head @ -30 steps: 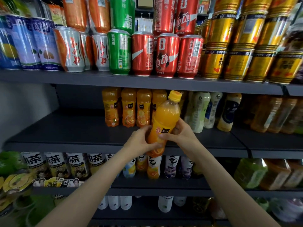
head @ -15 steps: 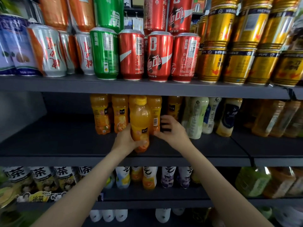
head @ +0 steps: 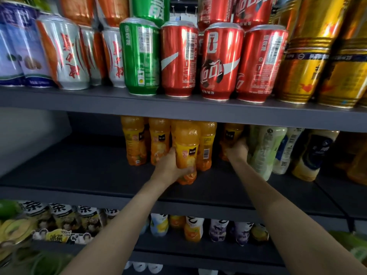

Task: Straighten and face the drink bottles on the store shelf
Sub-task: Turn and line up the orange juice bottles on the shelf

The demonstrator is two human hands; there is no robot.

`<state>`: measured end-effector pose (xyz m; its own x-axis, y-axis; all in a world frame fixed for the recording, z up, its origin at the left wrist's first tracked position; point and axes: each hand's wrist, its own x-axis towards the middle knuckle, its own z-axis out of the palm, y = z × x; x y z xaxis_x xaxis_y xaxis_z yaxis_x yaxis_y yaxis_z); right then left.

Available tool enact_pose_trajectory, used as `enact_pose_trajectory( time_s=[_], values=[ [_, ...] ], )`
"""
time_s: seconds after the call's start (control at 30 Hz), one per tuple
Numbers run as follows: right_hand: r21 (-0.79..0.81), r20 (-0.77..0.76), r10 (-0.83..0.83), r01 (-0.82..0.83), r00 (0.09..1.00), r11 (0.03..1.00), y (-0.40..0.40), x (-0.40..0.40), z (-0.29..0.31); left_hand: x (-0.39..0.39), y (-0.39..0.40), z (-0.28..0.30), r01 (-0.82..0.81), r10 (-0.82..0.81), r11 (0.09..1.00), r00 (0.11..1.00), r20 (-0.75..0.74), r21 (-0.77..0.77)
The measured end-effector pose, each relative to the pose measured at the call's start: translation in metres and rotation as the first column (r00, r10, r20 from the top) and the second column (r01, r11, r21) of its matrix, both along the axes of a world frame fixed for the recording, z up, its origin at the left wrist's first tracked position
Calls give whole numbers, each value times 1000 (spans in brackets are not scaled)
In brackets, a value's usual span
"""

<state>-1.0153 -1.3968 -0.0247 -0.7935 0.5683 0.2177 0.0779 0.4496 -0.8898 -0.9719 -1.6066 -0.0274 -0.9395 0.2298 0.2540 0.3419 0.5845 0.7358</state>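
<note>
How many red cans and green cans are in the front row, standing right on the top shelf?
Red cans: 3
Green can: 1
Total: 4

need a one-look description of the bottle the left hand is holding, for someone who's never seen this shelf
Find the middle shelf, under the row of cans. In its cluster of orange juice bottles, the front bottle stands nearer the edge than the others, with the left hand round its lower half. It alone stands ahead of the row.
</note>
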Motion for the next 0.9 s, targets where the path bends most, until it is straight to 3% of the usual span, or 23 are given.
enact_pose_trajectory(
  time_s=[0.1,0.23,0.33,0.43,0.5,0.57,0.63,0.7,0.8,0.9],
  values=[
    [-58,1,13,-13,1000,998,0,-15,-6,-2,-1,-2,11,-12,1000,1000,10,11],
    [61,-2,-68,68,998,996,-3,-10,-10,-3,-1,-2,9,-9,1000,1000,9,0],
    [50,-6,-69,69,998,996,-6,9,-6,-3,-3,-1,35,-35,999,999,39,1],
    [-35,-31,1,-2,1000,999,-6,39,-3,-7,-5,2,72,-69,997,993,99,-22],
    [-145,-59,126,-133,990,980,-4,61,0,-4,-1,3,50,-42,996,993,106,-75],
    [-362,-132,271,-301,953,882,0,85,5,11,4,0,-101,102,988,995,4,-117],
    [-545,-185,406,-437,895,715,2,108,11,30,9,-7,-264,246,963,941,-235,-48],
    [-628,-230,505,-523,832,576,2,126,15,51,14,-6,-218,227,974,914,-337,65],
    [-657,-294,550,-583,782,477,-7,143,19,73,19,10,-6,19,983,998,-66,185],
    [-662,-360,552,-623,752,417,-20,156,24,89,18,24,120,-243,907,932,269,403]
  ],
)
